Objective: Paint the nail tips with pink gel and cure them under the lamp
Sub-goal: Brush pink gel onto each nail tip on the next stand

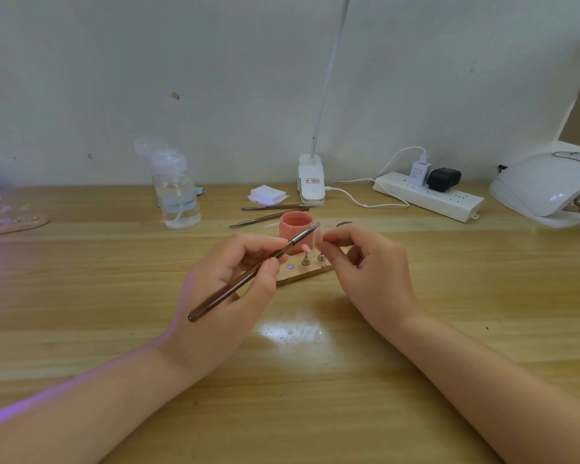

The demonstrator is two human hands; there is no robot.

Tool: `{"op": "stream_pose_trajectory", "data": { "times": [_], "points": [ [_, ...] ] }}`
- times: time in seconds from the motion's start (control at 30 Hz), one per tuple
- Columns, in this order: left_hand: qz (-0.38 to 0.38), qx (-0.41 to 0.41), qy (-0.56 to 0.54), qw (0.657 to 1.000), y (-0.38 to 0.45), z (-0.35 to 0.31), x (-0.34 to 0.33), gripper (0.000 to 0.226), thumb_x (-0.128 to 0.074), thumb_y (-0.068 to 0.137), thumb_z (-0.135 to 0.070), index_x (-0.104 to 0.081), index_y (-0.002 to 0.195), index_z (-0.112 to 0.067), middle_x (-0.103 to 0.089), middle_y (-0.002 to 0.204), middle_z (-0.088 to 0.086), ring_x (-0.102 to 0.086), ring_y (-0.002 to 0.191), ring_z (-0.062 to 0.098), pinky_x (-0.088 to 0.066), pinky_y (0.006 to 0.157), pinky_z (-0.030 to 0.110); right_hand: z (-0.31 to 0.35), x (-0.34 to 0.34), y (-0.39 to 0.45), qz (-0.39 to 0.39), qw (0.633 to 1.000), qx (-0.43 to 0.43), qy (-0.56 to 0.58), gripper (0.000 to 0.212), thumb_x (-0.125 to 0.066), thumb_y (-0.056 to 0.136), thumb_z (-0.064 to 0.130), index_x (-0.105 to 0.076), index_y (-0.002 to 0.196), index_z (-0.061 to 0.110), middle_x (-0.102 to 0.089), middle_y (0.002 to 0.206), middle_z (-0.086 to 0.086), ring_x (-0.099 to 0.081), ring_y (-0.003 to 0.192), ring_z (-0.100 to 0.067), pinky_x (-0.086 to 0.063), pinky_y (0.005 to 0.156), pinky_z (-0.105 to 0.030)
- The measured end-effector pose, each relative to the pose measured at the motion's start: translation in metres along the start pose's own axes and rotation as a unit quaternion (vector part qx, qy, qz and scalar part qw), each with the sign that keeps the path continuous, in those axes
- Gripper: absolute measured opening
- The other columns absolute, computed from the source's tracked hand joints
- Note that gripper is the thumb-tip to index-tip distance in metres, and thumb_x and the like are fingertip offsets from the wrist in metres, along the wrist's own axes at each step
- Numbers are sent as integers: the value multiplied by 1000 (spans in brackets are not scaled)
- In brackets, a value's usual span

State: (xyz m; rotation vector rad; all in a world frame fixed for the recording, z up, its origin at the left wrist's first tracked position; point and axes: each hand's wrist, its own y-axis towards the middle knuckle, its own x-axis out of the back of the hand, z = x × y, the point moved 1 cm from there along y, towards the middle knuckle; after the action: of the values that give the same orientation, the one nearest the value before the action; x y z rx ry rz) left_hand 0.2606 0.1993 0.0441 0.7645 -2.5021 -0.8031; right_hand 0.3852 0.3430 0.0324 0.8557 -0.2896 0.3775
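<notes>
Brush (252, 273) gripped in left hand (228, 283), long axis running near-left to far-right, bristles touching nail tip (319, 234) pinched by right hand (365, 262). Pink gel jar (295, 234) just beyond; curing lamp (549, 187) far right, nearer right hand.

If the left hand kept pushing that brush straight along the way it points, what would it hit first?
Probably the nail tip pinched in the right hand, just ahead of the brush held by the left hand. The pink jar sits close behind; depth is unclear.
</notes>
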Motion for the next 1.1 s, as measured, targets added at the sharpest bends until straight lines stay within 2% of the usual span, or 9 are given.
{"op": "stream_pose_trajectory", "data": {
  "times": [0.13,0.3,0.4,0.5,0.6,0.73,0.83,0.93,1.1],
  "points": [
    [8,-3,37,999,1,1,1,21,-55,84,-33,-67,102,-34,-73,96,-17,-68,92,2,-49,75,11,-1,0,0,-4,1000,-6,6,2,-72,86,13,-72,87,15,-68,75,12,-47,54,-20,-41,52,-25],
    [0,4,24,1000,0,3,5,18,-52,84,-33,-67,93,-29,-74,88,-8,-71,85,9,-55,76,23,-3,1,0,-7,999,-26,37,3,-71,86,14,-72,87,17,-64,70,17,-44,49,-7,-39,51,-19],
    [1,-4,5,1000,1,2,4,17,-53,87,-31,-66,98,-29,-74,91,-9,-71,87,7,-54,76,18,-3,1,1,3,999,-24,28,4,-71,86,14,-72,88,18,-66,73,14,-44,50,-12,-41,52,-24],
    [10,9,2,1000,2,2,2,18,-54,87,-34,-68,99,-34,-74,91,-7,-71,87,12,-57,78,27,-2,-1,0,2,999,-21,25,8,-71,86,11,-71,88,18,-67,74,11,-47,54,-21,-43,53,-31],
    [4,15,15,1000,2,4,4,19,-53,85,-34,-68,95,-29,-74,89,-6,-71,86,12,-57,77,33,-3,0,0,-1,999,-23,38,4,-71,86,14,-71,87,19,-67,73,10,-45,52,-22,-42,52,-34],
    [3,2,-4,1000,2,3,4,18,-54,87,-31,-67,99,-28,-74,93,-6,-70,88,8,-54,76,20,-4,-1,0,4,999,-25,40,7,-71,86,13,-71,87,20,-68,75,16,-46,52,-23,-44,53,-34],
    [13,1,23,1000,1,3,2,18,-54,87,-33,-67,99,-34,-74,91,-10,-71,86,13,-57,76,28,-4,-1,0,6,999,-16,32,11,-70,86,11,-71,89,21,-67,75,18,-47,53,-23,-42,52,-30],
    [0,9,23,1000,0,5,5,17,-53,84,-34,-67,93,-31,-74,90,-8,-71,87,12,-57,78,33,-4,0,0,2,999,-16,31,6,-70,87,14,-72,90,19,-67,75,13,-46,52,-20,-42,52,-30],
    [7,-11,7,1000,1,0,2,18,-56,86,-30,-68,100,-31,-74,94,-14,-70,90,4,-51,75,14,-2,-1,0,2,999,-15,31,4,-70,87,16,-71,87,20,-66,73,25,-45,51,-24,-44,53,-34]
  ]
}}
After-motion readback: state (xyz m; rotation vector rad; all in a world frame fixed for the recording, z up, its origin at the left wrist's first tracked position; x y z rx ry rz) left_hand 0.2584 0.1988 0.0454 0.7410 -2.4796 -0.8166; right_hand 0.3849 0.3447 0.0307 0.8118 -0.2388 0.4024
